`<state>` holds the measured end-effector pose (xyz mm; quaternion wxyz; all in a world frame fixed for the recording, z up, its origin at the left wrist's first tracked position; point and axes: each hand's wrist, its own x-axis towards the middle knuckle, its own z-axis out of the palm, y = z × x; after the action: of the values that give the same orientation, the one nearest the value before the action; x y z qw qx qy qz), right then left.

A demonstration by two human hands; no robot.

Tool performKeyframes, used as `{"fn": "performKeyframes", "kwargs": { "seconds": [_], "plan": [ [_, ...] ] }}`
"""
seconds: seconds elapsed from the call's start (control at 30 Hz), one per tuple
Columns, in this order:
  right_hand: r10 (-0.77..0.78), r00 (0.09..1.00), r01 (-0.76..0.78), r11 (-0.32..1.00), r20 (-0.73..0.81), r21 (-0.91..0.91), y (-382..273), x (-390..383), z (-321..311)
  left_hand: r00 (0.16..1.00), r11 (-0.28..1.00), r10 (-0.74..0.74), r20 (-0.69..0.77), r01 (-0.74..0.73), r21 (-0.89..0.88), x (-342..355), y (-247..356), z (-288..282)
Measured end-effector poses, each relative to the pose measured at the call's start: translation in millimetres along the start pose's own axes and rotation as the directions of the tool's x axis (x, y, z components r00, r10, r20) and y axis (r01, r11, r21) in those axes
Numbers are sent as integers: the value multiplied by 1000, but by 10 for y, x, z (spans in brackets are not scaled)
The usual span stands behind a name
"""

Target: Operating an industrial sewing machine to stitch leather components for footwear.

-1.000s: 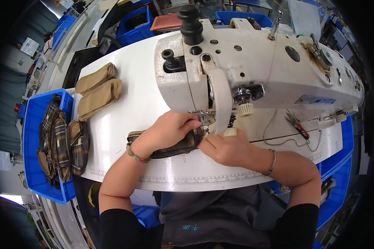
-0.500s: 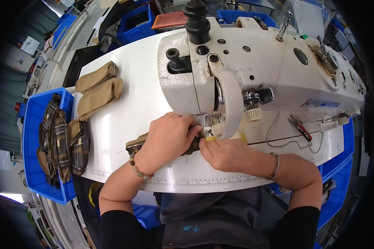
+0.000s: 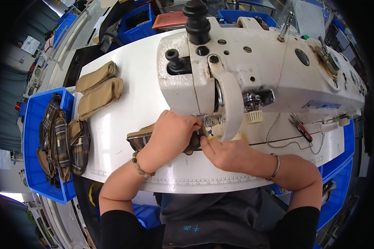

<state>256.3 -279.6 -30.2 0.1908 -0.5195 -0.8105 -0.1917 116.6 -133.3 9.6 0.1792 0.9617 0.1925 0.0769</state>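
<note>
Left hand (image 3: 173, 130) is pinching a zippered pouch (image 3: 140, 139), seemingly steadying its right end at the sewing machine (image 3: 262, 66); right hand (image 3: 230, 154) is touching it, grip unclear.

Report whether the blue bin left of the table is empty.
Not empty: plaid fabric items lie heaped in the blue bin; their depth is hidden.
</note>
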Motion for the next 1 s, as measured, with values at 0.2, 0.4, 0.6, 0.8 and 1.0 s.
{"fn": "performKeyframes", "kwargs": {
  "seconds": [0.2, 0.4, 0.6, 0.8, 1.0],
  "plan": [
    [29, 999, -29, 1000, 42, -13, -38, 12, -48, 995, 997, 66, -81, -62, 45, 35, -17, 23],
    [50, 998, -50, 999, 38, 15, -46, 1, -42, 997, 998, -11, -70, 6, -67, 75, -21, 9],
    [52, 998, -52, 999, 19, 4, -53, -13, -24, 996, 998, -22, -83, 16, -65, 75, -11, -8],
    [77, 997, -77, 997, 25, 2, -67, -14, -22, 996, 998, -16, -87, 10, -66, 81, -54, 29],
    [75, 989, -81, 996, 128, 44, -56, 13, -125, 995, 996, -78, -61, 74, -58, 74, -25, 18]
  ]
}}
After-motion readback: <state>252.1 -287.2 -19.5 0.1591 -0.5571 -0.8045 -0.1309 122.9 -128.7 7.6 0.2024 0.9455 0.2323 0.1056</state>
